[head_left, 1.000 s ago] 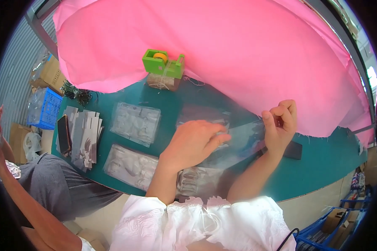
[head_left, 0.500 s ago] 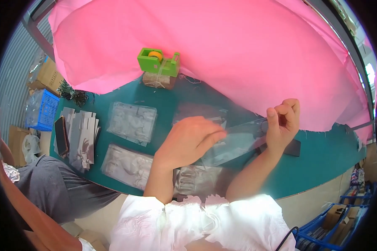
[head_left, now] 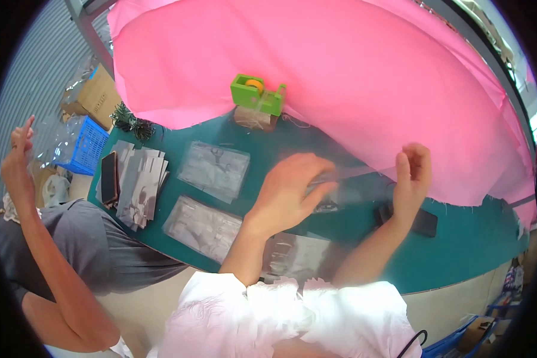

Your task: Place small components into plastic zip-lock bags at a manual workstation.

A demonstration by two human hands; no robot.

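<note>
A thin clear plastic bag (head_left: 364, 173), blurred and hard to see, stretches between my two hands above the green table. Its left end is in my left hand (head_left: 292, 192), whose thumb and fingers are bent toward each other. My right hand (head_left: 413, 176), fingers curled in and thumb up, pinches the other end. Flat packs in clear plastic lie beside my left forearm: an upper stack (head_left: 213, 170), a lower stack (head_left: 203, 230) and a third (head_left: 295, 253) close to my body. A black oblong object (head_left: 423, 222) lies beside my right wrist.
A green tape dispenser (head_left: 256, 94) sits on a brown block (head_left: 255, 118) before the pink cloth (head_left: 340, 77). At left are a phone (head_left: 109, 178), grey printed strips (head_left: 144, 188), dark wire ties (head_left: 131, 122) and a blue crate (head_left: 83, 143). Another person's raised hand (head_left: 19, 167) is at far left.
The view has shifted, moving the table things rightward. The plastic between my hands now shows as a narrower strip, higher up. The other person's hand has risen into view at left.
</note>
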